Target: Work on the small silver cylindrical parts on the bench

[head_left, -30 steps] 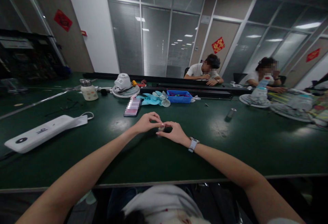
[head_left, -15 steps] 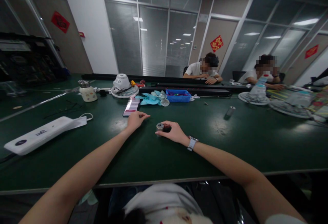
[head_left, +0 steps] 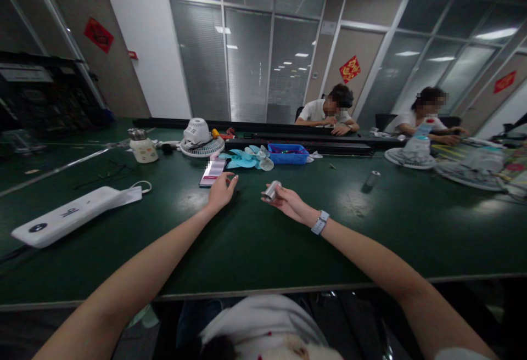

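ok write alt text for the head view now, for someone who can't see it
A person's right hand holds a small silver cylinder, tilted, at a green table; the left hand, seemingly holding nothing, is near a phone. Beyond lie light-blue blades, a blue basket and white fan parts, with two people farther back.

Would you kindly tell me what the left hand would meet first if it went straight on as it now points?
The left hand would probably meet the light-blue fan blades first, as they lie ahead of it, though its height is hard to judge.
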